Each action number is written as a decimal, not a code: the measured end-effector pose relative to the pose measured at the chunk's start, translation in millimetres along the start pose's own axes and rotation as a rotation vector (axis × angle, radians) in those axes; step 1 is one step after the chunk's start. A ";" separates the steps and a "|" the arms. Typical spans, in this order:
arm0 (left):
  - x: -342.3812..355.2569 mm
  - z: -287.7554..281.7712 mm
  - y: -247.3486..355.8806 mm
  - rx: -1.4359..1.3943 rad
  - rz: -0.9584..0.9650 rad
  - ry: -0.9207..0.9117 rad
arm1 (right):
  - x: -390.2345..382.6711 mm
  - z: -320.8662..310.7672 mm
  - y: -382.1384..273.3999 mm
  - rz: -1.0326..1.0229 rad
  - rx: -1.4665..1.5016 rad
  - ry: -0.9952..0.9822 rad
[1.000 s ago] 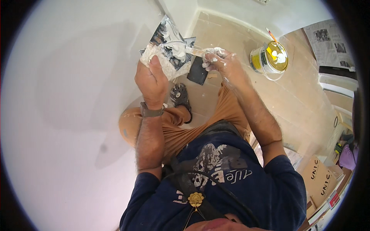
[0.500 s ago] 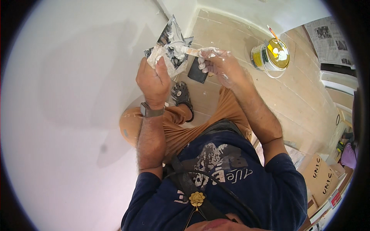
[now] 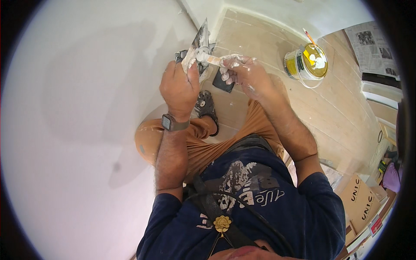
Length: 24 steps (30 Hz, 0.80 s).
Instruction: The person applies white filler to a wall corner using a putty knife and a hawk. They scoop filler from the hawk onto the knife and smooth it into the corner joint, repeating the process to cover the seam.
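Observation:
My left hand (image 3: 177, 89), wearing a watch, is closed on a dark, paste-smeared sheet (image 3: 201, 37), now tilted steeply, with pale crumpled material (image 3: 188, 60) at its near edge. My right hand (image 3: 242, 73), spotted with white paste, grips a narrow, light spreading tool (image 3: 211, 60) whose tip is in the white paste (image 3: 202, 55) on that sheet. A dark flat rectangle (image 3: 223, 85) lies on the floor below my right hand, partly hidden by it.
A white wall (image 3: 78, 112) fills the left. On the tiled floor (image 3: 260, 34) stands a lidded bucket (image 3: 294, 67) with a brush (image 3: 307, 37) on top. Newspaper (image 3: 370, 47) lies upper right; cardboard (image 3: 359, 199), lower right. A purple cloth shape (image 3: 392, 177) sits at the right rim.
My left hand has moved right with the sheet, which is turned more edge-on. My right hand has shifted slightly downward, still holding the tool in the paste.

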<state>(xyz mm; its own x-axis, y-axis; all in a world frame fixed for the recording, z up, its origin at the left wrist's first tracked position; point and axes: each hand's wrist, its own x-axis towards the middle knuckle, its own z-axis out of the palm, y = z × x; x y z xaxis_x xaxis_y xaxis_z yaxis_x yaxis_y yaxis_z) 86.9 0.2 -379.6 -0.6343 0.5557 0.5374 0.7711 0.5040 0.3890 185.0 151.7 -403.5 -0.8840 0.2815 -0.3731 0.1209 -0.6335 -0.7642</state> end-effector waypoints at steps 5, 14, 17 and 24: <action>0.8 -0.6 0.6 0.002 -0.049 0.011 | -2.8 4.4 -5.4 -0.108 -0.609 0.050; 4.0 -2.2 -1.8 -0.053 -0.109 0.060 | -0.4 1.6 2.1 0.009 -0.232 -0.076; 4.0 -16.6 -10.7 -0.068 -0.252 0.110 | 0.4 9.6 3.7 0.025 -0.011 -0.101; 10.3 -60.4 -23.9 -0.209 -0.372 0.343 | 41.4 12.3 24.1 -0.016 0.290 -0.155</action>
<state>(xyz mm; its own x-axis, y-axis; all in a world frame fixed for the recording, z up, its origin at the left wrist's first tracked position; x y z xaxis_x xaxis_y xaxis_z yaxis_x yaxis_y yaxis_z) 65.2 -46.1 -338.2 -0.8389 0.0999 0.5350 0.5149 0.4642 0.7207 145.7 139.2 -430.9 -0.9458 0.1941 -0.2604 -0.0079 -0.8152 -0.5791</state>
